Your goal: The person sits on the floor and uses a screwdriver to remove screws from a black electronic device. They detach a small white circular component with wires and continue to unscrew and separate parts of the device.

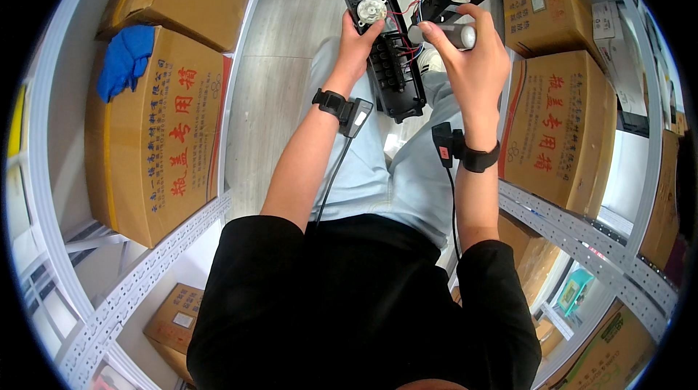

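Head view: at twelve o'clock, my left hand grips the rigid opened black housing; my right hand pinches a light grey cylinder tethered by fragile wires.

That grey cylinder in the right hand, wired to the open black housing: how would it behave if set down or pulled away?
The grey cylinder looks round and smooth, so it would probably roll if laid flat. Thin red wires seem to tie it to the black housing, so pulling it far likely strains them. The right hand wraps it easily, suggesting it is fairly light.
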The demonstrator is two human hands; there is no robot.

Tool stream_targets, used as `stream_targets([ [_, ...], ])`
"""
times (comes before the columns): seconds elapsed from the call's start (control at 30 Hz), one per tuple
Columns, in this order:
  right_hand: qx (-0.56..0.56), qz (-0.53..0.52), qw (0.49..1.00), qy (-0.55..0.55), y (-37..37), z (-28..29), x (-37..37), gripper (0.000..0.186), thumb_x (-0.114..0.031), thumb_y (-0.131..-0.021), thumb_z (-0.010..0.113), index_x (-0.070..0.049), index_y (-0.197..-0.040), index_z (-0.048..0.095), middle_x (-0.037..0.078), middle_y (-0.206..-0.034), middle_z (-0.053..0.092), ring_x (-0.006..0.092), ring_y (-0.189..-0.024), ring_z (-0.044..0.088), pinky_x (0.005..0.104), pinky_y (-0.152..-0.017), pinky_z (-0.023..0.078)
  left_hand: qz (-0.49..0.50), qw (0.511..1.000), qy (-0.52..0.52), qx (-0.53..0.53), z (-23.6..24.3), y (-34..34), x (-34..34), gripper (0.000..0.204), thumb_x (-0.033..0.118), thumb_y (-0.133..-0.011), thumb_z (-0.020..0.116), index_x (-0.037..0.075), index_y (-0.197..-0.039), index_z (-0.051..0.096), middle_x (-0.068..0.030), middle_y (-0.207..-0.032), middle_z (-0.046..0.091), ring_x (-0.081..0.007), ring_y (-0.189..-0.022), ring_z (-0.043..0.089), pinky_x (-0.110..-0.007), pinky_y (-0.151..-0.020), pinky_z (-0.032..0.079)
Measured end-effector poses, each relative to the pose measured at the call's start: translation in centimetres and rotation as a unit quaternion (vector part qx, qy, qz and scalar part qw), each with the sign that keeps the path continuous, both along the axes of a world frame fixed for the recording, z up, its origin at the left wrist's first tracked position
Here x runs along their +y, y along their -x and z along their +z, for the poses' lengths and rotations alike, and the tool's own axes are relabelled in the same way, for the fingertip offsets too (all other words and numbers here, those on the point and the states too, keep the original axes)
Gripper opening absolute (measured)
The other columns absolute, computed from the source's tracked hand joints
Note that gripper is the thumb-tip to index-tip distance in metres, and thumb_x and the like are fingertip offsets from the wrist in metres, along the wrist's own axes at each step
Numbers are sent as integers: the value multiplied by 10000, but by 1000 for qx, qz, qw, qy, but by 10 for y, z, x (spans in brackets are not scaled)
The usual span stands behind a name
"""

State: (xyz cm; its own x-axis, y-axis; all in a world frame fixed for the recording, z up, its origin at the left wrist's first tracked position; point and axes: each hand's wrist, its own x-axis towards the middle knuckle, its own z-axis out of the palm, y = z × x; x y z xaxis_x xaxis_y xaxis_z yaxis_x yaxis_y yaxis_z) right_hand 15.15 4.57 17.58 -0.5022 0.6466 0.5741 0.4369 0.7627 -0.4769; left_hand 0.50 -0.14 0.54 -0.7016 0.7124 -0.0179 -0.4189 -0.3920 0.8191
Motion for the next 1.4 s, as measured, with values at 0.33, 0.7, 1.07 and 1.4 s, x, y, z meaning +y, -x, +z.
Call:
stream_targets([
  [0.33,-139,-9,989,44,-3,20,-3,450,-494,-805,696,-72,-923,591,118,-622,636,340,-596,641,399,-525,479,8,1000,4,9,-6,0,2,528,95,-865,690,37,-1299,395,-70,-1213,551,-168,-1103,541,-325,-943,451],
  [0.7,-120,148,982,10,-9,25,17,283,-324,-842,694,-110,-994,589,126,-681,639,338,-635,639,405,-562,479,17,999,15,40,-13,2,5,515,61,-876,667,45,-1296,371,-70,-1218,533,-165,-1097,530,-327,-934,449],
  [1.07,-187,175,964,-69,10,32,12,212,-140,-794,708,-79,-962,594,104,-859,629,306,-807,619,405,-706,501,12,999,34,27,-7,-1,5,482,67,-868,677,32,-1259,398,-71,-1186,544,-162,-1072,534,-318,-932,444],
  [1.4,-272,16,962,-30,15,36,6,206,-176,-826,675,-127,-1010,597,86,-942,617,308,-830,632,404,-651,517,-3,999,20,25,-10,1,4,515,31,-840,688,34,-1264,397,-74,-1180,545,-178,-1064,543,-327,-925,458],
])
